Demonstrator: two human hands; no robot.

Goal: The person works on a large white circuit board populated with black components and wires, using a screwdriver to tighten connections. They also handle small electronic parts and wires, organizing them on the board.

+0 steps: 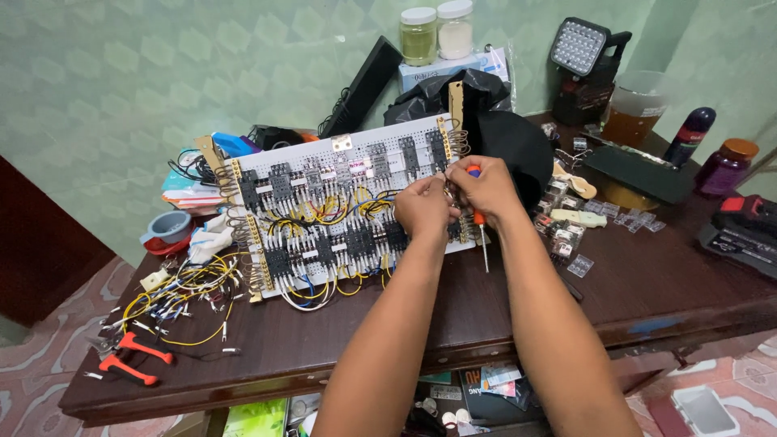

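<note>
A white perforated panel (324, 154) leans on the dark wooden table, carrying rows of black relay sockets joined by yellow, blue and black wires. My left hand (422, 209) and my right hand (486, 188) meet at the panel's right side, fingers pinched together on something small that I cannot make out. My right hand also holds a screwdriver (481, 235) with an orange and blue handle; its shaft points down toward the table.
Loose yellow wires (186, 295) and red-handled pliers (133, 360) lie at the left. Clear relay parts (566, 235) are scattered at the right, with a black tool case (745, 231), bottles (724, 166), a work lamp (581, 48) and two jars (437, 32) behind.
</note>
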